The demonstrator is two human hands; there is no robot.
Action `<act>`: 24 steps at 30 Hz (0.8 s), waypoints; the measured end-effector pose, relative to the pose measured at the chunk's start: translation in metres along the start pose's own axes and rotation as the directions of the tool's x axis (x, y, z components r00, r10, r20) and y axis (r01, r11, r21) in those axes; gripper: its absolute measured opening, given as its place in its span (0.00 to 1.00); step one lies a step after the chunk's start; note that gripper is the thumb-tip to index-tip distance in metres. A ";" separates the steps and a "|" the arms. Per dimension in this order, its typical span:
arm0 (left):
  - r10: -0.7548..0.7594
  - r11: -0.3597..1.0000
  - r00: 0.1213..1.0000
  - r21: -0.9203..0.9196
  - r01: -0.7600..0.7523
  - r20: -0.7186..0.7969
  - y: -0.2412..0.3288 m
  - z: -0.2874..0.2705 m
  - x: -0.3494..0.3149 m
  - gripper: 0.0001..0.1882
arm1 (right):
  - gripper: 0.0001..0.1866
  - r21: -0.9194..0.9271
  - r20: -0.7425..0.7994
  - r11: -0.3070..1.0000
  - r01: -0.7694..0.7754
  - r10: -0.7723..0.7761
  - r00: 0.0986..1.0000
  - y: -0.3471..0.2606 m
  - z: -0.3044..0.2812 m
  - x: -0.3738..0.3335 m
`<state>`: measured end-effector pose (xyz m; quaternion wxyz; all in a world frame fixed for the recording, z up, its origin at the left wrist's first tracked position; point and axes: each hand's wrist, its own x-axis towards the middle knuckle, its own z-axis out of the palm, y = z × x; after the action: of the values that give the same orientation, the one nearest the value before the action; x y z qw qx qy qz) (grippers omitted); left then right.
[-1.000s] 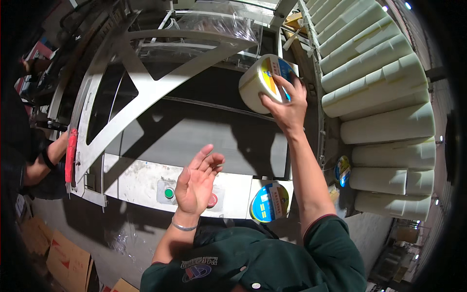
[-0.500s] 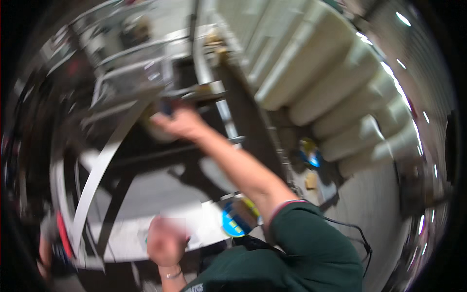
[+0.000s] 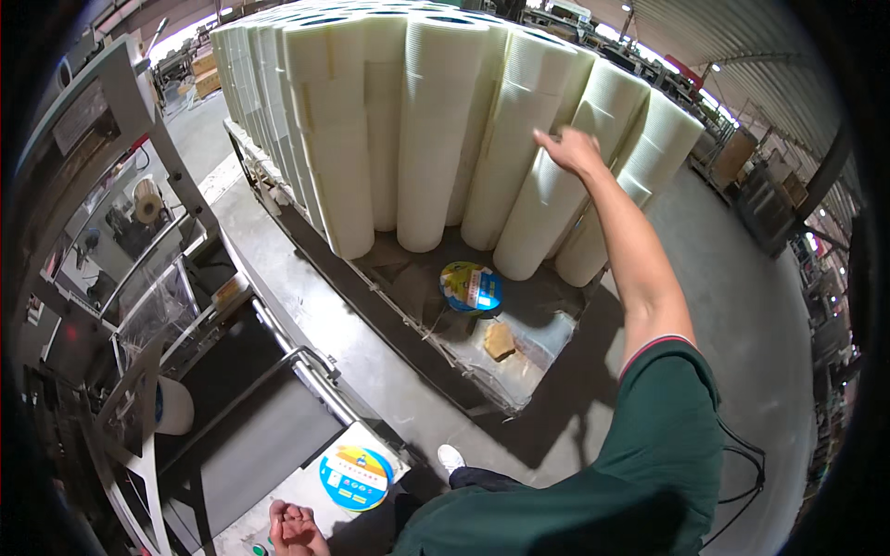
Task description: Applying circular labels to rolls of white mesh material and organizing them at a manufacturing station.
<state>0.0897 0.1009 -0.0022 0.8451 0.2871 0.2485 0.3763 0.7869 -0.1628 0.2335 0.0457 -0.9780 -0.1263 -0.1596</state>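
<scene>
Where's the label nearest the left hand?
The round label lies low-left in the head view, on the white tabletop, up and right of the left hand.

"What is the low dark platform (image 3: 403,275) carrying?"
"Tall white ribbed cylinders (image 3: 443,139) are standing there; a round blue-and-yellow label (image 3: 470,287) is lying near them."
"What is the white table (image 3: 295,482) holding?"
"It is bearing a round blue-and-orange label (image 3: 357,478)."

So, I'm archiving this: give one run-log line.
right hand: in front of white rolls, contact unclear; left hand: curled, near green button; round label: on white ledge
</scene>
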 end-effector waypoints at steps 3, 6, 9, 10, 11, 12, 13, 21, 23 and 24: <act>-0.040 0.999 0.999 -0.001 0.040 0.031 -0.075 0.069 -0.003 0.21 | 0.25 0.229 -0.238 0.936 0.268 -0.213 0.947 0.118 0.051 0.020; -0.083 0.979 0.985 0.197 0.051 0.154 -0.106 0.136 0.005 0.20 | 0.20 0.391 -0.371 0.854 0.344 -0.195 0.908 0.152 0.072 0.025; -0.109 0.818 0.966 0.573 -0.048 0.237 -0.123 0.208 0.022 0.17 | 0.16 0.822 -0.191 0.520 0.233 -0.133 0.972 0.135 0.014 -0.015; -0.084 0.748 0.943 0.645 -0.154 0.323 -0.133 0.229 0.030 0.18 | 0.16 0.857 -0.148 0.439 0.270 -0.292 0.945 0.130 -0.006 -0.036; -0.031 0.673 0.897 0.673 -0.308 0.441 -0.145 0.251 0.037 0.20 | 0.17 0.877 -0.091 0.401 0.265 -0.404 0.910 0.122 -0.022 -0.063; 0.015 0.606 0.837 0.661 -0.443 0.547 -0.156 0.273 0.042 0.22 | 0.17 0.897 -0.029 0.367 0.245 -0.506 0.862 0.115 -0.034 -0.093; 0.116 0.434 0.745 0.641 -0.633 0.657 -0.151 0.294 0.042 0.29 | 0.19 0.903 0.023 0.347 0.253 -0.629 0.777 0.096 -0.034 -0.118; -0.507 0.764 0.747 0.626 0.157 0.430 -0.188 0.213 0.007 0.31 | 0.20 0.999 0.010 -0.008 -0.054 -0.947 0.321 -0.003 0.134 -0.237; -0.482 0.823 0.844 0.452 0.344 0.234 -0.209 0.172 -0.014 0.32 | 0.26 0.783 -0.150 0.191 0.591 -0.865 0.478 -0.008 0.236 -0.210; -0.446 0.863 0.881 0.336 0.377 0.159 -0.214 0.155 -0.025 0.32 | 0.32 0.535 0.026 0.591 0.604 -0.726 0.687 0.002 0.291 -0.209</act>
<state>0.2793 -0.0827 -0.0311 0.8765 0.3919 0.2575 0.1086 0.6834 -0.1757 -0.1091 0.2103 -0.8246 -0.5252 -0.0074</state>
